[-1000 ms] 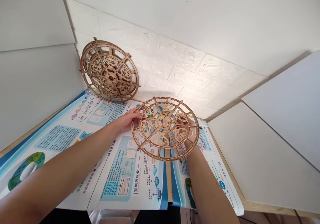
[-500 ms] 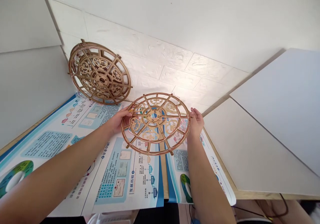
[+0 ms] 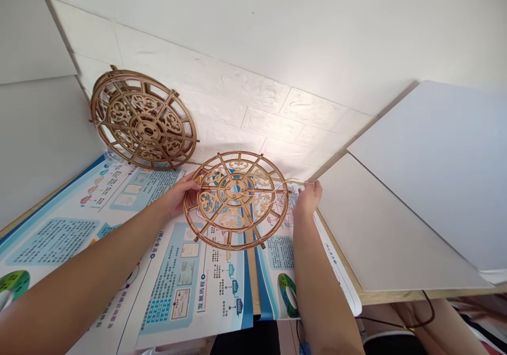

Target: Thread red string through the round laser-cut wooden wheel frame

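Clock read over the held disc, 12 toward the wall. Main risk: wire snag. The pale wire (image 3: 282, 184) crosses the openwork disc (image 3: 235, 195) and runs out past 3 o'clock, so a sideways pull could hook it on a rim tab or strain its joint, if it's fixed there. Disc could also tip or slip: only one hand grips it, at 9 to 10 o'clock, leaving the 3 o'clock side without a grip. Thin fretwork might crack if squeezed hard. Loose reddish strands near 3 o'clock could tangle with the pale one. The stacked discs (image 3: 142, 128) lean on the wall at 10 to 11 o'clock; a knock could slide them.

Left hand (image 3: 179, 192): narrow, thumb over rim, fingers mostly behind, holding the disc. Right hand (image 3: 308, 201): at 3 o'clock, just beside the rim, fingers nearly closed, seems to pinch the pale wire. Disc sits between the hands, tilted, over the printed sheets (image 3: 186, 313) on the worktop; whether its lower edge touches them, can't tell.
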Action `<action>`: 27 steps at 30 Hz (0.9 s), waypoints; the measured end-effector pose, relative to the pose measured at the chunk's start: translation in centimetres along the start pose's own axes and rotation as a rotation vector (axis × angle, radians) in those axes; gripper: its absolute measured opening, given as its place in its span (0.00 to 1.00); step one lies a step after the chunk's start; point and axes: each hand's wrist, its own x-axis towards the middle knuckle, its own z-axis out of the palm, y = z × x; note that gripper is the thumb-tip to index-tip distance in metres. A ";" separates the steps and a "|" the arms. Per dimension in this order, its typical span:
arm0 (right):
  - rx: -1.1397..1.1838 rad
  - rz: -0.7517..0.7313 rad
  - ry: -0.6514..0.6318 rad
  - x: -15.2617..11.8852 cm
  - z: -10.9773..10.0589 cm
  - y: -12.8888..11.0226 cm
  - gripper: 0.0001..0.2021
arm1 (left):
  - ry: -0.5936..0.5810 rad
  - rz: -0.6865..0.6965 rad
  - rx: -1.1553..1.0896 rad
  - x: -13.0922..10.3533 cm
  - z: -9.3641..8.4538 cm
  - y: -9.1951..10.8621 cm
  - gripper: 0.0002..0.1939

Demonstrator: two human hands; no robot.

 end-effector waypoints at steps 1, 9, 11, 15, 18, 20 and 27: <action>0.000 0.002 -0.002 -0.1 0.1 0.1 0.27 | 0.006 -0.001 0.004 0.0 0.0 0.0 0.32; -0.002 -0.093 -0.205 -1.3 1.0 0.2 0.14 | 0.012 -0.018 0.112 0.4 -0.2 -0.3 0.29; -0.018 -0.139 -0.237 -1.5 1.0 -0.1 0.15 | 0.011 -0.024 0.134 0.5 -0.2 -0.4 0.28; -0.022 -0.359 -0.300 -2.2 0.7 -1.2 0.16 | 0.027 -0.043 0.170 0.5 0.0 -0.5 0.29; -0.064 -0.548 -0.350 -3.1 0.3 -2.7 0.17 | 0.036 -0.058 0.195 0.5 0.2 -0.5 0.32; -0.092 -0.626 -0.361 -3.9 0.0 -3.6 0.16 | 0.032 -0.060 0.210 0.5 0.3 -0.5 0.32; -0.048 -0.593 -0.390 -3.7 -1.1 -5.0 0.19 | 0.008 -0.060 0.259 0.4 0.3 -0.3 0.30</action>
